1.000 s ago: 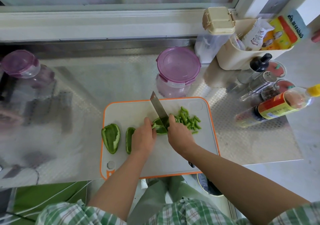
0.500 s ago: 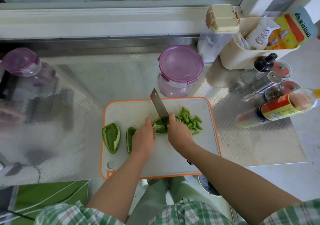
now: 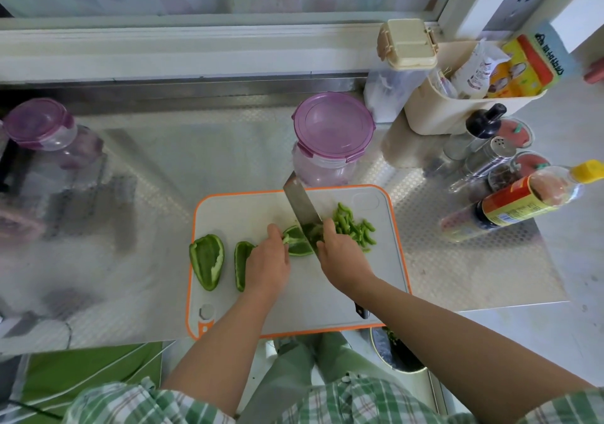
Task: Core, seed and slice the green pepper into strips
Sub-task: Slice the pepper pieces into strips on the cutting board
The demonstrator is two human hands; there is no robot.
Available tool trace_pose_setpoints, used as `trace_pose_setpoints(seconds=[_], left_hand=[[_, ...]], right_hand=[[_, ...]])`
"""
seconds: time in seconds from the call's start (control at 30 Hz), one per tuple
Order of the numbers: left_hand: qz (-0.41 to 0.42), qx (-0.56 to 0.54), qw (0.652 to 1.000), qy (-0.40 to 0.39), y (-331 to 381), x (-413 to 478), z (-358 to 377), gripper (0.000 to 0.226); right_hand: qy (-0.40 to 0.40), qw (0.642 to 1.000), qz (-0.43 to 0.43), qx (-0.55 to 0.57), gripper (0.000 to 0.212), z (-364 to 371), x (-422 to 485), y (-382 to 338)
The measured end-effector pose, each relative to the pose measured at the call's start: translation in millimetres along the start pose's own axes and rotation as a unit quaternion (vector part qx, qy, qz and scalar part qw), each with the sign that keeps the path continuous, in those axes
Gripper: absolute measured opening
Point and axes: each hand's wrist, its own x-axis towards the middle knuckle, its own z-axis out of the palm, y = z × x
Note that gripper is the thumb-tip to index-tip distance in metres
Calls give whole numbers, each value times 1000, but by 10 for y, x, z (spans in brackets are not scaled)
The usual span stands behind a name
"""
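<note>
Little differs from half a second ago: both hands, the blade and the cut pile sit where they were, and only the view has shifted slightly.

At 9 o'clock on the steel desk (image 3: 196,149) stands a clear jar (image 3: 42,129) with a purple lid; its contents cannot be made out. On the orange-rimmed cutting board (image 3: 235,208), a pepper half (image 3: 207,262) lies hollow side up at the 9 o'clock edge, with a narrower pepper section (image 3: 241,266) just beside it. The left hand (image 3: 268,263) partly covers that section, its fingers curled down and pinning the pepper piece (image 3: 295,244) at the board's middle. The knife (image 3: 300,204) stands on this piece with its tip towards 11 o'clock. The right hand (image 3: 340,257) has its fingers wrapped round the handle, forefinger up against the blade. The strips (image 3: 354,227) are heaped at 3 o'clock of the blade.

At 12 o'clock of the board is a purple-lidded tub (image 3: 331,129), contents unclear. At 1 o'clock a canister (image 3: 405,44) with a cream lid seems to hold something white. Beside it, a cream bin (image 3: 438,113) holds packets (image 3: 523,64). At 3 o'clock, a yellow-capped bottle (image 3: 523,201) holds dark liquid.
</note>
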Motion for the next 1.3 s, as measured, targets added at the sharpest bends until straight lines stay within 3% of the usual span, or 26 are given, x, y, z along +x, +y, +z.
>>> trace_pose_setpoints(seconds=[0.57,0.77,1.03,1.3], left_hand=[[-12,-34,999,0,-12,5,10,11],[-10,-26,1000,-6,-3,6,2,11],[-6,22,1000,-17,90,0,-46,12],[16,69,997,-11,137,-49,-79,14]], right_hand=[[-23,995,28,-92,30,168,32,-131],[-16,998,25,-53,16,118,32,-87],[-21,996,37,-77,38,137,54,-136],[-10,996,43,-82,43,169,43,-138]])
